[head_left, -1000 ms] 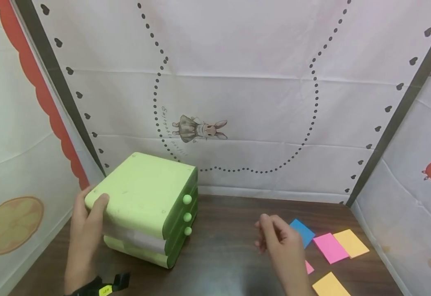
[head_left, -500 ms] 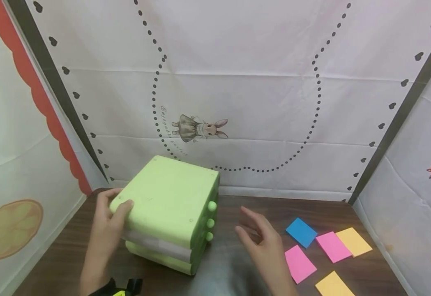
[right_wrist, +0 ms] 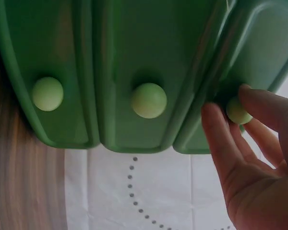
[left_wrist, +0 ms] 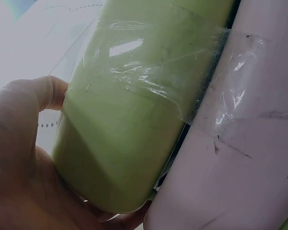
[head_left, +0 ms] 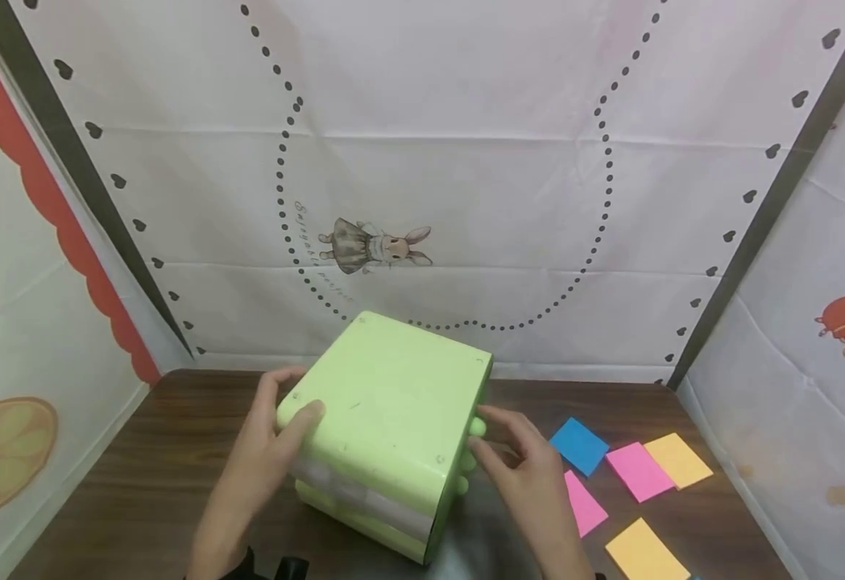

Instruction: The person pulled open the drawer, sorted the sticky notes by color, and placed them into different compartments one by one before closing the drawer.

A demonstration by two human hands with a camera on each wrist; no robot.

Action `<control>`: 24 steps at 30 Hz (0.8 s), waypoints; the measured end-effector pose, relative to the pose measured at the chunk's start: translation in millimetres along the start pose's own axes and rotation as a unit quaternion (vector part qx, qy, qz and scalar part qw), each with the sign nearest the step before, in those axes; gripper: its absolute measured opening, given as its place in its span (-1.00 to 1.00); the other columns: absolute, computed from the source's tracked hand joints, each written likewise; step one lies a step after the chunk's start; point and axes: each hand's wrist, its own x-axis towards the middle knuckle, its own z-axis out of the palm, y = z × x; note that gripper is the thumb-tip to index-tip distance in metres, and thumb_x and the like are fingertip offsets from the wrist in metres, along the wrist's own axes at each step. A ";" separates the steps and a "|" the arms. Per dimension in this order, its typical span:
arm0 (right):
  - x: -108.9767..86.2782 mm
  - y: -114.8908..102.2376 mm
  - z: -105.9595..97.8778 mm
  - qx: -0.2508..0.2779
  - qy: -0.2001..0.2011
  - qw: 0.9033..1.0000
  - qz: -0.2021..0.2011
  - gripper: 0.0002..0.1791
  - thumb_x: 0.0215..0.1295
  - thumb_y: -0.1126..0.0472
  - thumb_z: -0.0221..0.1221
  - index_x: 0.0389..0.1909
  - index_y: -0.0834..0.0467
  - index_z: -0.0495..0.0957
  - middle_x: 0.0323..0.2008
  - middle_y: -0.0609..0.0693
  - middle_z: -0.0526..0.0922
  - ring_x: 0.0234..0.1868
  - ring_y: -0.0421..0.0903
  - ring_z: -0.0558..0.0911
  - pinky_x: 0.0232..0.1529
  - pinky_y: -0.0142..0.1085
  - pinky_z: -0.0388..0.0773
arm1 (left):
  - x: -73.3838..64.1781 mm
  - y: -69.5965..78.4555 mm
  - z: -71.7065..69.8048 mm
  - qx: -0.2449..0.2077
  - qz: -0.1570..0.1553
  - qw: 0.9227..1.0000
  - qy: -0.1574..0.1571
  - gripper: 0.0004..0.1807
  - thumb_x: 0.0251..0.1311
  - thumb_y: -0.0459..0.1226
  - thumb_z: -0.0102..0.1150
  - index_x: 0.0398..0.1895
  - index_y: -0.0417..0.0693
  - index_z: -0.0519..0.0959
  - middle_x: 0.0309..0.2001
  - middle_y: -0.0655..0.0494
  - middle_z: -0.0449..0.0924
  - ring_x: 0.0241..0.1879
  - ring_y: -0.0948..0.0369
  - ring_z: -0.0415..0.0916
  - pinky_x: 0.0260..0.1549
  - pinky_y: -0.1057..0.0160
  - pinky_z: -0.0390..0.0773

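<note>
A small light-green drawer box (head_left: pixel 386 395) with three stacked drawers sits on the table, its knobs facing right. My left hand (head_left: pixel 266 451) grips its near left corner, thumb on top and fingers around the back. Clear tape (left_wrist: pixel 144 76) crosses the green top section and the pale pinkish section (left_wrist: pixel 240 158) in the left wrist view. At the top drawer, my right hand (head_left: pixel 527 475) has its thumb and fingers around the round knob (right_wrist: pixel 237 112). The middle knob (right_wrist: pixel 149 100) and bottom knob (right_wrist: pixel 48 94) stand free of the hand.
Right of the right hand lie a blue sticky note (head_left: pixel 579 445), a pink one (head_left: pixel 639 471) overlapping a yellow one (head_left: pixel 679 459), and another yellow one (head_left: pixel 647 550). A pink note (head_left: pixel 585 503) is partly behind the right hand. White printed cloth (head_left: pixel 451 201) walls the table (head_left: pixel 139 467).
My left hand has shifted the drawer box to the right across the table. The right hand has moved left and closed in on the top knob.
</note>
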 end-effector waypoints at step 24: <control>0.0 -8.9 -1.7 0.007 0.017 0.999 0.042 -0.68 0.37 0.26 0.46 0.11 0.06 0.74 0.04 -0.04 0.74 -0.02 -0.12 0.78 0.00 -0.30 0.67 | 0.2 10.9 14.7 -0.015 -0.084 0.994 0.067 -0.37 0.52 0.22 0.12 0.57 0.34 0.44 0.51 0.24 0.38 0.21 0.20 0.46 0.03 0.33 0.49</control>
